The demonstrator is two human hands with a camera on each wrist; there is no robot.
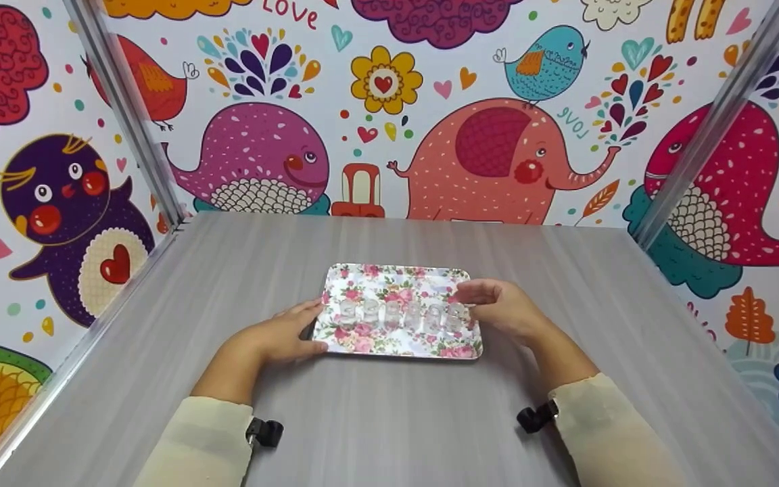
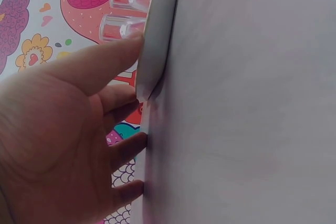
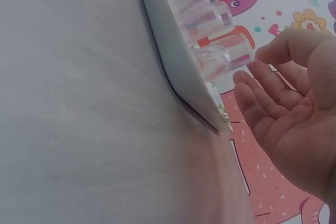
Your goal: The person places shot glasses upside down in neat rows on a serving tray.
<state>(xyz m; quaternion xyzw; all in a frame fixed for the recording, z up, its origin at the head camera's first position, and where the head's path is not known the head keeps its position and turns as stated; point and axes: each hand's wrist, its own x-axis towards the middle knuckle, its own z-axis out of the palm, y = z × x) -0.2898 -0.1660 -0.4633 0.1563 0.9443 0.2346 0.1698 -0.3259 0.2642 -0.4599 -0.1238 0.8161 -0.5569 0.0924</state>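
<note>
A rectangular tray with a pink rose pattern lies on the table, and several small clear glasses stand across its middle in a row. My left hand rests along the tray's left side, fingers spread. In the left wrist view its thumb touches the rim below the nearest glass. At the other end, my right hand is beside the row's rightmost glass, its fingers loosely bent. In the right wrist view a fingertip is right at that glass's outer end, with nothing gripped.
The grey wood-grain table reaches back to a wall printed with cartoon animals. Metal posts stand at both back corners. Small black devices sit at the cuffs of both light sleeves.
</note>
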